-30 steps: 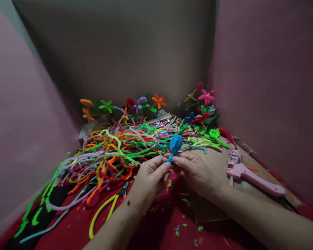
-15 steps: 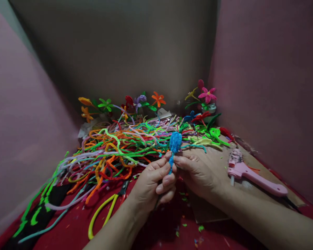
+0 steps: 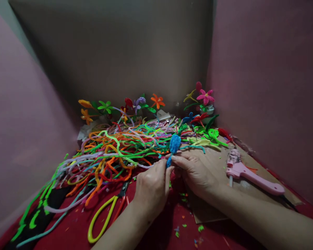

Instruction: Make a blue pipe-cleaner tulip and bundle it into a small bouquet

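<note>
Left hand [image 3: 151, 187]: clamped on the lower end of a bright blue, fuzzy, oval pipe-cleaner bud [image 3: 175, 144]; rolled over within the last half second, now showing its back to the camera.
Right hand [image 3: 198, 170]: pinched shut, thumb against fingers, at the narrow neck just below the oval head.
Change: gripped more closely at the stem than a moment ago, with less of the tail in view; probably being twisted or pressed tight there.
Bud's place: held between both hands, off the red cloth [image 3: 172, 225], in front of the tangled heap of multicoloured pipe cleaners [image 3: 135, 139].
Bud's look: plump and rounded at the top, drawn in at the neck, nearly upright; too blurred to tell the single strands.
Right side: pink plastic glue gun [image 3: 253, 177], lying on a brown cardboard sheet [image 3: 214, 163].
Left side: scissors with yellow and red handles [image 3: 115, 198], lying near the left forearm.
Back: fuzzy flowers in pink [image 3: 205, 96] and orange [image 3: 158, 100], standing behind the heap.
</note>
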A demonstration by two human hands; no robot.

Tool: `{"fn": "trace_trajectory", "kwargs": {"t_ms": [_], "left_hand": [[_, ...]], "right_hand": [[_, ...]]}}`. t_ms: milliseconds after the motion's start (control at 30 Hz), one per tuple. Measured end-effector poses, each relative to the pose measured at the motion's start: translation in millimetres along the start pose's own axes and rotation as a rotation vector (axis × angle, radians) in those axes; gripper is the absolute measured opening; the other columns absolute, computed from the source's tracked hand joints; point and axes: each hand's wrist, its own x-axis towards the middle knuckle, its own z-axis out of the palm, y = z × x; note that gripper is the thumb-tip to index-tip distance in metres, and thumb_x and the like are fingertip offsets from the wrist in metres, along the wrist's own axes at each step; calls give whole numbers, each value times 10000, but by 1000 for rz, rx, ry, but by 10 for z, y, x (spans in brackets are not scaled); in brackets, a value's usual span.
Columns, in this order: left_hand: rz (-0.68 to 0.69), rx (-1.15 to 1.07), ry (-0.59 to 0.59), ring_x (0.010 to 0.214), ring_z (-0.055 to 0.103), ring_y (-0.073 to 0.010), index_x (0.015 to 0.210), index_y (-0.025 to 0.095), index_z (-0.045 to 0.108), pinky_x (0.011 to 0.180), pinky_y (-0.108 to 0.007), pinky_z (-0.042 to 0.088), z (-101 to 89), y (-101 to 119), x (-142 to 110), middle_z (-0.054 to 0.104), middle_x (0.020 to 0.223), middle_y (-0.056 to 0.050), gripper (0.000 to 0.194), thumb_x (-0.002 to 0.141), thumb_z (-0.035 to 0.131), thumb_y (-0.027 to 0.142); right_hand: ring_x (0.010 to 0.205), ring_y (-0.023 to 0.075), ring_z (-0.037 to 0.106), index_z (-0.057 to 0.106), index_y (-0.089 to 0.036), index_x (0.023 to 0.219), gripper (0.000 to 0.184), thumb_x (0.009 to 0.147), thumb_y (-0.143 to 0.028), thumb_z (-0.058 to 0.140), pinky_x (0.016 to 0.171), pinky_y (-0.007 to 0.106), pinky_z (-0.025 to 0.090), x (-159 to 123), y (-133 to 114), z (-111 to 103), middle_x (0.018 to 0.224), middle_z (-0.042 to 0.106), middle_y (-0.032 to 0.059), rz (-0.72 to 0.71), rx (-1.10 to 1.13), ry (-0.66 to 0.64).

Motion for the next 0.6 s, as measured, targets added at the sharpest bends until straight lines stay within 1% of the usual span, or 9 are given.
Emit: {"fn": "trace_trajectory", "kwargs": {"t_ms": [67, 133, 200, 267, 333, 433, 533, 600], "left_hand": [[1, 64, 4, 641, 646, -166, 989, 141, 552, 543, -236, 442, 7, 9, -3, 681, 779, -62, 188, 883, 432, 239], [-26, 43, -11, 645, 651, -176, 1021, 124, 548, 552, -247, 451, 17, 20, -7, 685, 782, -77, 212, 885, 418, 221], [-72, -68, -38, 638, 647, -169, 1001, 129, 559, 561, -241, 455, 21, 37, -5, 682, 767, -73, 206, 886, 399, 190], [-132, -221, -61, 655, 639, -151, 955, 157, 572, 590, -227, 459, 15, 60, 5, 677, 770, -55, 195, 884, 391, 171], [-187, -333, -64, 687, 630, -144, 921, 183, 582, 622, -220, 459, 3, 83, 15, 674, 790, -42, 191, 882, 395, 177], [-240, -372, -36, 688, 619, -155, 904, 192, 600, 630, -231, 449, -5, 93, 17, 668, 790, -46, 172, 863, 434, 204], [-267, -403, -37, 638, 591, -151, 858, 183, 616, 614, -236, 428, -15, 72, 24, 646, 731, -42, 155, 838, 463, 205], [-303, -514, -62, 622, 562, -134, 833, 177, 615, 605, -226, 418, -42, 64, 48, 623, 702, -28, 158, 838, 460, 207]], "right_hand": [[580, 106, 493, 667, -169, 729, 92, 704, -257, 659, 608, 249, 376, -5, 10, 16, 671, 628, -22, -17, 34, -18], [636, 128, 537, 686, -172, 764, 103, 709, -252, 651, 686, 274, 401, -9, 7, 36, 725, 660, -6, -32, 45, -31], [669, 140, 558, 696, -171, 773, 106, 719, -247, 644, 746, 295, 407, -9, 4, 43, 733, 670, 5, -44, 35, -31], [687, 141, 564, 699, -174, 788, 109, 725, -243, 643, 773, 303, 406, -4, 8, 33, 746, 675, 8, -57, 19, -30], [717, 140, 566, 699, -183, 810, 118, 728, -246, 643, 783, 298, 401, 1, 19, 15, 785, 678, 9, -66, 7, -30], [750, 137, 559, 696, -191, 804, 107, 727, -247, 648, 790, 283, 390, -2, 23, 8, 810, 669, 7, -77, -9, -11], [672, 124, 532, 685, -182, 735, 77, 730, -247, 643, 743, 275, 394, -16, -7, 37, 720, 639, -7, -68, -20, -24], [578, 103, 480, 663, -175, 646, 122, 732, -257, 639, 676, 260, 390, -24, -34, 58, 608, 587, -27, -51, -33, -41]]}}
